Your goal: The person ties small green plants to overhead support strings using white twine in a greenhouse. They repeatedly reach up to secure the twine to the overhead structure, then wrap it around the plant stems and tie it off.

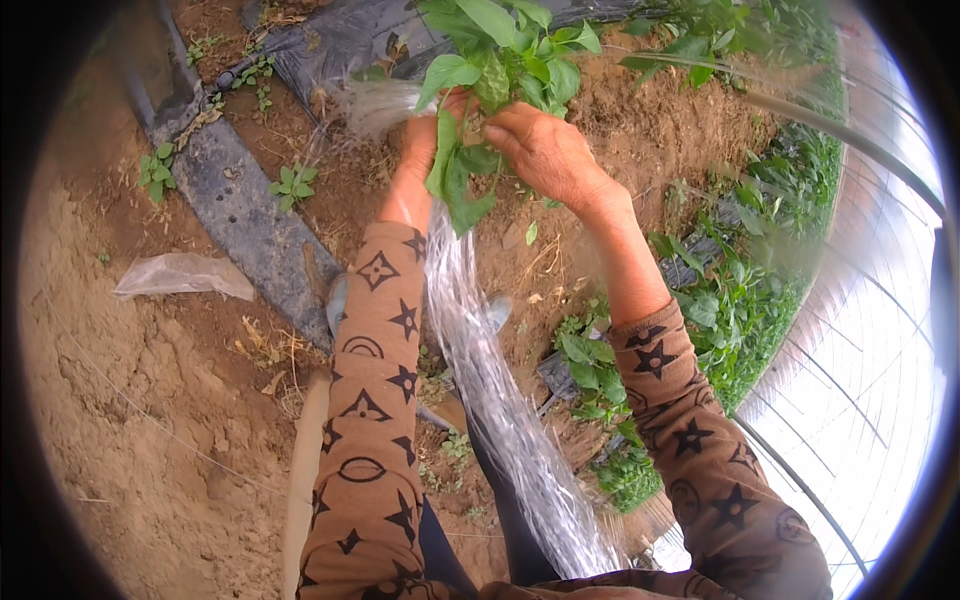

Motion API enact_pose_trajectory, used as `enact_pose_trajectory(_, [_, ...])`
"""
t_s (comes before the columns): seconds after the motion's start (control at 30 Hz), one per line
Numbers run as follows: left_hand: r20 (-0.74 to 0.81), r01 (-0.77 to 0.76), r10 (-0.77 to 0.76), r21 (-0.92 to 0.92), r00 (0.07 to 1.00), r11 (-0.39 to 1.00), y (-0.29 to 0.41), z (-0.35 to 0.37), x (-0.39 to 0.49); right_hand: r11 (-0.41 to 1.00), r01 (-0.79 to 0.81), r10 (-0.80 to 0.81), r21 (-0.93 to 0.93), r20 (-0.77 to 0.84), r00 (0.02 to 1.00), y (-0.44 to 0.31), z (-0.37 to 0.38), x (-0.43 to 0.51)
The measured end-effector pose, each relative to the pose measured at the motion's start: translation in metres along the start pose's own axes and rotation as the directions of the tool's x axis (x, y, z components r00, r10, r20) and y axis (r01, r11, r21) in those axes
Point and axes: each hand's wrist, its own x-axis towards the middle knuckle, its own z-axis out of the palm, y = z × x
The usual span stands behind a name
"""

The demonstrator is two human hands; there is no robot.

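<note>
My left hand (421,142) is closed around a bundle of clear plastic strands (480,330). The loose ends fan out to its left, and the long tail hangs down past my legs to my waist. Directly before me stands a leafy green plant (491,75), which looks like a pepper plant. Its leaves cover part of my left fingers. On the plant's right side, my right hand (551,154) has its thumb and fingers bent together close to the stem. Leaves hide its fingertips, so whether a strand or stem is between them cannot be told.
Black plastic mulch film (232,202) crosses the soil at left, with a scrap of clear film (184,276) beside it. More green plants (720,322) line the right, near the translucent greenhouse wall (847,360). A curved pole (847,135) arches at upper right.
</note>
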Motion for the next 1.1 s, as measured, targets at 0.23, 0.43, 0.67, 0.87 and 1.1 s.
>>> enact_pose_trajectory(0.23, [0.047, 0.198, -0.194, -0.119, 0.98, 0.973, -0.005, 0.001, -0.01, 0.905, 0.055, 0.065, -0.421, 0.265, 0.962, -0.009, -0.008, 0.017])
enact_pose_trajectory(0.43, [0.034, 0.229, -0.227, -0.242, 0.973, 0.943, -0.005, -0.002, -0.005, 0.96, 0.117, -0.021, -0.255, 0.35, 0.937, -0.005, -0.007, 0.037])
enact_pose_trajectory(0.67, [0.054, 0.008, -0.014, 0.124, 0.998, 0.992, -0.001, -0.007, -0.009, 0.977, 0.126, -0.091, -0.175, 0.196, 0.976, -0.002, 0.001, 0.049])
enact_pose_trajectory(0.87, [0.07, 0.001, -0.022, 0.286, 0.997, 0.958, 0.01, 0.005, -0.005, 0.98, -0.151, 0.145, -0.13, -0.054, 0.988, -0.004, -0.005, 0.045])
enact_pose_trajectory(1.1, [0.183, -0.098, 0.021, 0.427, 0.983, 0.899, 0.023, 0.006, 0.002, 0.969, 0.02, 0.037, 0.245, -0.225, 0.974, -0.005, -0.017, 0.015])
